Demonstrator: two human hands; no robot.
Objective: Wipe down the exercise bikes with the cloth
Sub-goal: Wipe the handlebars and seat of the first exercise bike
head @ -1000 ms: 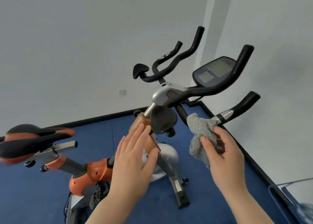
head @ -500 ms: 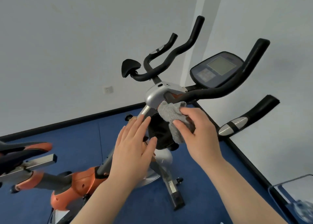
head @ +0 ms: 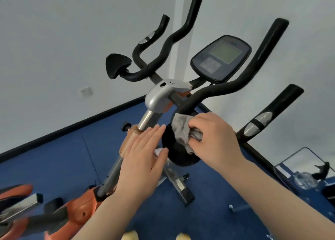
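An orange and silver exercise bike (head: pixel 157 98) with black handlebars (head: pixel 224 89) stands in front of me on blue flooring. My right hand (head: pixel 215 140) is shut on a grey fluffy cloth (head: pixel 180 129) and presses it onto the black elbow pad (head: pixel 178 152) at the near side of the handlebars. My left hand (head: pixel 143 158) is open, fingers together, lying flat against the orange stem collar and silver post just left of the pad. The bike's console (head: pixel 221 58) sits above, untouched.
The bike's saddle (head: pixel 10 190) pokes in at the lower left. White walls meet in a corner behind the bike, with a black baseboard (head: pixel 72 125). A glass-topped table (head: pixel 308 169) with dark items stands at the lower right. Yellow shoe tips (head: pixel 130 236) show at the bottom edge.
My right hand carried the cloth from the right handlebar grip to the centre clamp, then down onto the black elbow pad. My left hand stayed against the stem. The view moved closer.
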